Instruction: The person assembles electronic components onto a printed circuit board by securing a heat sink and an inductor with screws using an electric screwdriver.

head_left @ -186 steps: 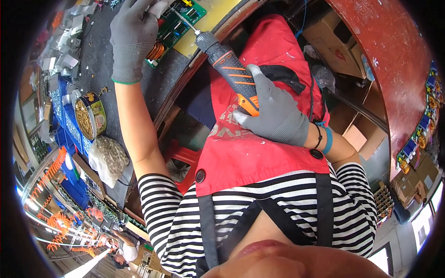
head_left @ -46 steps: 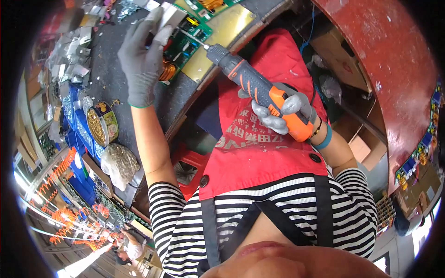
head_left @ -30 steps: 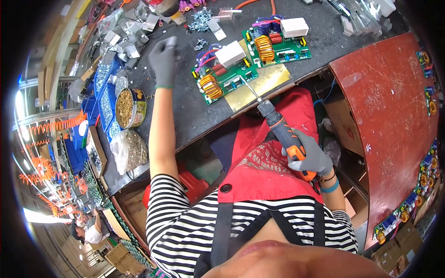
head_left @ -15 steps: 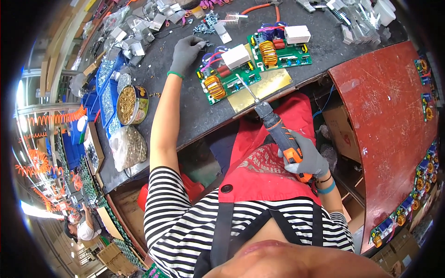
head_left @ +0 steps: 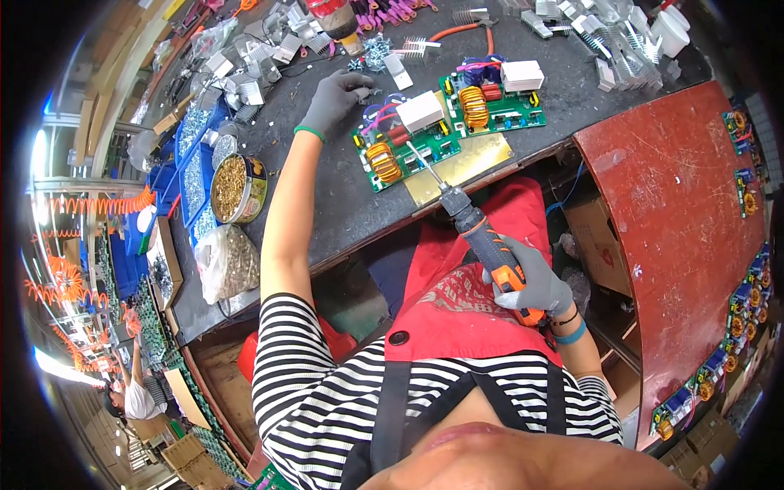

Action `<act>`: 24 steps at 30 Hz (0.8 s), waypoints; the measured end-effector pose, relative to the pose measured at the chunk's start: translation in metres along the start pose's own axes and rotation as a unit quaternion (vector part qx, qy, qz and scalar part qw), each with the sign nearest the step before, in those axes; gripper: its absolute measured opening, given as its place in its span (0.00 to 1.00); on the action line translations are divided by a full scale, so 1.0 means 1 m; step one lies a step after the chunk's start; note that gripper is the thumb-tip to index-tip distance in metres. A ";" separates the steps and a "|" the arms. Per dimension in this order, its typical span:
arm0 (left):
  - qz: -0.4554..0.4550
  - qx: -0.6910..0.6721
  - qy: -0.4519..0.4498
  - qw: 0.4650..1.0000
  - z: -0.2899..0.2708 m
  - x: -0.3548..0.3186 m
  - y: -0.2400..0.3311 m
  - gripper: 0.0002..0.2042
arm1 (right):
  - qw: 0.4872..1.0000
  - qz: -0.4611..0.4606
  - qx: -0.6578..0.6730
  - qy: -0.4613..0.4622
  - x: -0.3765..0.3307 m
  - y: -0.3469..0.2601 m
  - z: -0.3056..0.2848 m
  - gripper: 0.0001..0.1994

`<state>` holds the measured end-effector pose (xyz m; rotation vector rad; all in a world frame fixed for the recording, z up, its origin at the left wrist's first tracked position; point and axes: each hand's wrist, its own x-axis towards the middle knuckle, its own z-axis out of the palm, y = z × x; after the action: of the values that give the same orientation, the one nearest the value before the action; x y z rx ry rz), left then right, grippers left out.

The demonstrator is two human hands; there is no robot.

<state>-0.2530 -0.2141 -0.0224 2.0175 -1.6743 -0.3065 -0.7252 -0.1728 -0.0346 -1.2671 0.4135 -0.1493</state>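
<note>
My right hand [head_left: 532, 282], in a grey glove, grips an orange-and-black electric screwdriver [head_left: 483, 237]. Its long bit points up and left over the near edge of a green circuit board [head_left: 445, 149]; I cannot tell whether the tip touches. That board carries a copper coil [head_left: 382, 162], red cylinders and a white finned heat sink [head_left: 420, 111]. Beside the board's far left corner is my gloved left hand [head_left: 336, 102], its fingers bent together near small dark bits; what they hold is hidden. A second, similar board [head_left: 510, 114] adjoins on the right. A brass-coloured plate [head_left: 482, 159] lies under both boards' near edges.
Left stand a tin of brass-coloured screws [head_left: 238, 189], blue bins [head_left: 194, 184] of silvery screws and a plastic bag [head_left: 227, 261]. Loose heat sinks [head_left: 629, 57] and orange-handled pliers [head_left: 465, 31] lie farther back. A red panel [head_left: 670, 212] borders the right; a co-worker [head_left: 139, 400] is far left.
The screwdriver has shifted slightly left, its bit now farther left over the board. My left hand stays by the board's corner. The view has tilted a little, showing more of a red container at the top.
</note>
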 end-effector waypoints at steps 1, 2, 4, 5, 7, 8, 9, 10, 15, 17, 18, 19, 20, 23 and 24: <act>-0.001 0.001 0.003 1.000 -0.002 0.000 0.001 0.13 | 1.000 -0.001 -0.001 -0.003 0.001 0.000 0.001 0.42; -0.030 -0.018 0.028 0.999 -0.003 -0.001 0.001 0.11 | 1.000 0.000 -0.002 -0.003 0.001 0.000 0.001 0.43; -0.088 -0.057 0.076 0.992 -0.002 -0.005 0.002 0.09 | 1.000 0.003 -0.003 -0.007 0.003 -0.002 0.002 0.43; -0.063 -0.060 0.119 0.989 -0.005 -0.012 0.015 0.08 | 1.000 0.007 0.001 -0.007 0.002 -0.005 0.001 0.44; -0.086 -0.190 0.144 0.967 -0.018 -0.039 0.026 0.08 | 1.000 0.016 0.009 -0.010 0.000 -0.009 -0.003 0.44; -0.108 -0.312 0.172 0.928 -0.025 -0.057 0.031 0.08 | 0.999 0.013 0.019 -0.027 0.001 -0.009 -0.004 0.44; -0.116 -0.312 0.168 0.928 -0.027 -0.073 0.043 0.08 | 0.999 0.011 0.028 -0.043 0.003 -0.010 -0.005 0.43; -0.122 -0.437 0.141 0.880 -0.029 -0.092 0.060 0.08 | 0.998 0.019 0.033 -0.046 0.004 -0.012 -0.004 0.43; -0.151 -0.648 0.100 0.740 -0.018 -0.142 0.116 0.08 | 0.995 -0.010 -0.025 -0.092 0.011 -0.010 -0.007 0.46; -0.148 -0.650 0.102 0.738 -0.015 -0.150 0.123 0.08 | 0.993 0.022 -0.012 -0.118 0.011 -0.014 -0.007 0.48; -0.141 -0.651 0.098 0.739 -0.015 -0.153 0.125 0.08 | 0.992 0.033 -0.018 -0.122 0.011 -0.015 -0.007 0.48; -0.137 -0.648 0.093 0.744 -0.014 -0.155 0.126 0.08 | 0.991 0.042 -0.024 -0.124 0.011 -0.016 -0.006 0.48; -0.137 -0.650 0.094 0.742 -0.014 -0.156 0.127 0.08 | 0.991 0.044 -0.025 -0.124 0.010 -0.016 -0.006 0.48; -0.143 -0.639 0.082 0.752 -0.015 -0.155 0.131 0.09 | 0.992 0.054 0.003 -0.117 0.007 -0.019 -0.002 0.48; -0.143 -0.640 0.078 0.751 -0.015 -0.154 0.132 0.09 | 0.992 0.064 0.012 -0.109 0.006 -0.022 -0.001 0.48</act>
<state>-0.3923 -0.0777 0.0360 1.1033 -0.5892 -1.0182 -0.7173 -0.1820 -0.0155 -1.2144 0.3020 0.0926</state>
